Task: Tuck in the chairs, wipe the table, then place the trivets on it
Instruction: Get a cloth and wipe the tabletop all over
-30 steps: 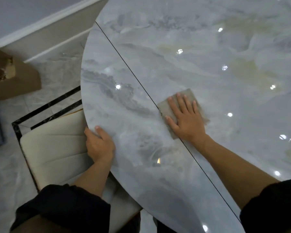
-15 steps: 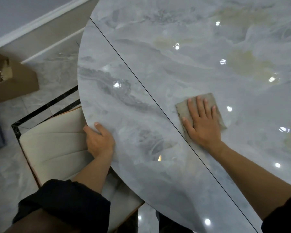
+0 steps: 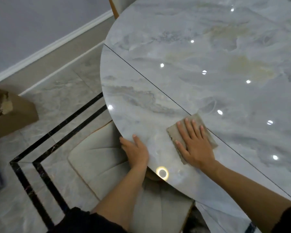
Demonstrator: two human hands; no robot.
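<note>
Head view: wiping a marble table (image 3: 200, 47) with a cloth (image 3: 172, 132)

Right hand (image 3: 194, 145) lies flat on the beige cloth, fingers straight and spread, pressing it down where it covers the dark seam in the tabletop; left hand (image 3: 136, 151) grips the table's rounded rim just beside it, thumb on top; a cream cushioned chair (image 3: 97, 158) sits partly under that rim; a brown cardboard box (image 3: 15, 115) stands on the tiled floor, well apart.
</note>
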